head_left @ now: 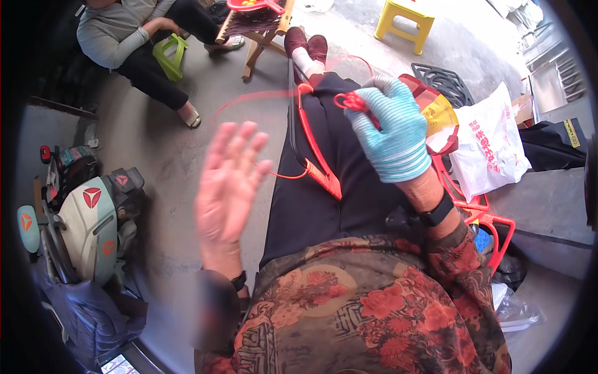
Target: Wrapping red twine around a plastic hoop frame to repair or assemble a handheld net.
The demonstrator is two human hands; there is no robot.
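A red, curved plastic piece lies along my thighs, its near end wound with orange-red cord. Dark thin rods run beside it. My right hand, in a light-blue striped knit glove, is closed on a small bundle of red cord with a loop sticking out. My bare left hand is raised to the left of the piece, fingers stretched and a little apart, somewhat blurred. A thin cord strand runs from the wound end to its fingertips. Another red strand arcs beyond, smeared by motion.
A seated person is at the far left by a green stool. A wooden folding stool bears a red tray. A yellow stool stands far right. White bag and red frames lie right; a scooter stands left.
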